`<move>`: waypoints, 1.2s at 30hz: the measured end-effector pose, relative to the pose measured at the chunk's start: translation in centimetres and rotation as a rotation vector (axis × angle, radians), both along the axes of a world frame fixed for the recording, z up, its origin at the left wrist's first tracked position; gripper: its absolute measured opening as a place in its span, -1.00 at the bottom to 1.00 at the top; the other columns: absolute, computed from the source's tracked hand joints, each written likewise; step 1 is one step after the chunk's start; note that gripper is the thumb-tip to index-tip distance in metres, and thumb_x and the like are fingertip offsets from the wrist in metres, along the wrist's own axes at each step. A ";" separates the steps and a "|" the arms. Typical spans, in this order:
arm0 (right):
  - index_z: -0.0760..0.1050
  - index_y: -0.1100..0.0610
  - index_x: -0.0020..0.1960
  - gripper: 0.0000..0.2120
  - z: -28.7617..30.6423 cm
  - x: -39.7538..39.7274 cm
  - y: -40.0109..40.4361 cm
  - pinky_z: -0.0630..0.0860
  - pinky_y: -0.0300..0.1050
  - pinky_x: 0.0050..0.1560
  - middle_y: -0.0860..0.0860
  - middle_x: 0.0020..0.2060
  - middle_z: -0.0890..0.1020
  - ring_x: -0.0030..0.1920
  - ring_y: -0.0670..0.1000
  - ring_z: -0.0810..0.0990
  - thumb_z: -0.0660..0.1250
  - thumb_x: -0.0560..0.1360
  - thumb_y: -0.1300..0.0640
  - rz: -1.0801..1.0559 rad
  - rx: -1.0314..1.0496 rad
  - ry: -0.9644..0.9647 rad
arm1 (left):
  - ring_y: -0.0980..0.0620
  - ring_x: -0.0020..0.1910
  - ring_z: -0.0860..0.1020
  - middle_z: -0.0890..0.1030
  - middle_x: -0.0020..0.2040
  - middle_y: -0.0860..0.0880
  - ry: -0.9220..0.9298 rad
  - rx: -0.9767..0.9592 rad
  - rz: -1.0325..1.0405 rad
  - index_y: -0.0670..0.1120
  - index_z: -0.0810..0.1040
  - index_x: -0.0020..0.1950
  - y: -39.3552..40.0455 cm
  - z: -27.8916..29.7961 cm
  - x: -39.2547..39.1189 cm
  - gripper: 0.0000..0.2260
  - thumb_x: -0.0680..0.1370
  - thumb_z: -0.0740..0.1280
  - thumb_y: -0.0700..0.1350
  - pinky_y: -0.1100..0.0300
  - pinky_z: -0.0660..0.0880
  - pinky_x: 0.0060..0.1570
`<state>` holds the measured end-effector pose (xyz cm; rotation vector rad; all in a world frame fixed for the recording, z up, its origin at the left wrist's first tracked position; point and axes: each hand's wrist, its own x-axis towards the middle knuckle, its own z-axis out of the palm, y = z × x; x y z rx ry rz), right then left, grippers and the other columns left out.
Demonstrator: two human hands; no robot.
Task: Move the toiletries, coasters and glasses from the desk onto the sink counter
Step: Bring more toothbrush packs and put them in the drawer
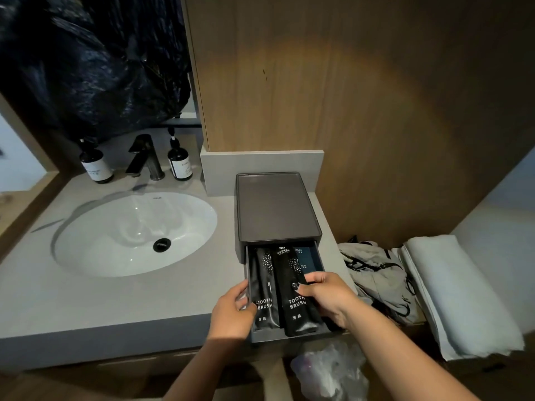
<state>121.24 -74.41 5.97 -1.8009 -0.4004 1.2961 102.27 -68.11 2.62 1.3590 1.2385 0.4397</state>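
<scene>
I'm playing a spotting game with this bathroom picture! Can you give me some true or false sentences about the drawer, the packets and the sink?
1. The drawer under the dark tray is pulled open. True.
2. Two black packets in the drawer say TOOTH BRUSH. True.
3. Water is running into the sink. False: the tap is off and the sink looks dry.
4. The right hand touches a packet in the drawer. True.
5. Only one bottle stands by the tap. False: there are two, one on each side.
6. The left hand holds a glass. False: it is at the drawer's left edge.
</scene>
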 end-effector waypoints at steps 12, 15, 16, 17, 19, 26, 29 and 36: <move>0.60 0.17 -0.08 -0.82 -1.4 -0.7 0.8 0.51 -0.24 -0.31 0.08 -0.27 0.65 -0.27 0.01 0.61 0.36 0.45 0.42 -0.126 0.016 -0.102 | -0.03 0.28 0.52 0.57 0.26 -0.02 -0.093 -0.078 -0.022 -0.06 0.38 0.43 2.2 -1.2 0.2 -0.30 0.26 0.33 -0.17 -0.05 0.45 0.30; 0.61 0.18 -0.05 -0.79 -1.4 -0.8 1.4 0.55 -0.18 -0.21 0.12 -0.22 0.68 -0.24 0.04 0.64 0.34 0.45 0.43 -0.086 0.020 -0.082 | -0.03 0.27 0.53 0.57 0.27 -0.02 -0.059 -0.053 -0.036 -0.08 0.38 0.43 2.6 -1.0 0.4 -0.29 0.26 0.36 -0.16 -0.03 0.45 0.30; 0.62 0.18 -0.04 -0.79 -1.4 -0.9 1.8 0.56 -0.17 -0.18 0.12 -0.22 0.68 -0.24 0.04 0.64 0.34 0.45 0.44 -0.076 0.020 -0.077 | -0.03 0.27 0.53 0.56 0.28 0.00 -0.053 -0.045 -0.048 -0.08 0.38 0.43 2.6 -0.9 0.4 -0.30 0.27 0.38 -0.16 -0.02 0.45 0.30; 0.61 0.17 -0.05 -0.78 -1.4 -1.0 2.2 0.57 -0.16 -0.18 0.12 -0.22 0.68 -0.25 0.04 0.64 0.34 0.45 0.44 -0.069 0.018 -0.078 | -0.03 0.27 0.53 0.55 0.29 0.01 -0.051 -0.045 -0.058 -0.08 0.38 0.43 2.7 -1.0 0.4 -0.31 0.28 0.39 -0.18 -0.02 0.46 0.30; 0.60 0.18 -0.03 -0.79 -1.6 -1.2 3.0 0.56 -0.19 -0.21 0.11 -0.22 0.67 -0.27 0.02 0.63 0.34 0.45 0.43 -0.066 0.012 -0.100 | 0.00 0.26 0.53 0.53 0.31 0.05 -0.042 -0.029 -0.084 -0.08 0.37 0.44 2.7 -1.1 0.2 -0.33 0.32 0.40 -0.22 0.00 0.47 0.29; 0.59 0.16 -0.10 -0.91 -2.6 -2.1 3.1 0.45 -0.30 -0.25 0.02 -0.28 0.59 -0.22 0.00 0.55 0.42 0.43 0.31 -0.039 -0.038 -0.344 | 0.11 0.25 0.53 0.53 0.32 0.07 -0.041 0.049 -0.138 -0.06 0.36 0.46 2.7 -1.1 -0.2 -0.31 0.31 0.38 -0.18 0.09 0.53 0.21; 0.57 0.14 -0.10 -0.90 -2.8 -2.1 2.8 0.39 -0.28 -0.27 -0.06 -0.35 0.54 -0.27 -0.05 0.51 0.47 0.41 0.18 0.011 -0.066 -0.496 | 0.09 0.21 0.57 0.58 0.26 0.07 -0.051 0.042 -0.143 -0.02 0.36 0.45 2.6 -1.0 -0.2 -0.33 0.33 0.37 -0.22 0.13 0.57 0.11; 0.48 0.09 -0.16 -0.81 -3.0 -1.8 2.4 0.33 -0.24 -0.20 -0.10 -0.38 0.48 -0.23 -0.03 0.51 0.48 0.40 0.09 0.088 -0.081 -0.641 | 0.00 0.02 0.66 0.70 0.02 0.05 -0.034 0.047 -0.134 0.26 0.44 0.30 2.1 -0.3 -0.1 -0.42 0.37 0.33 -0.25 -0.03 0.60 0.02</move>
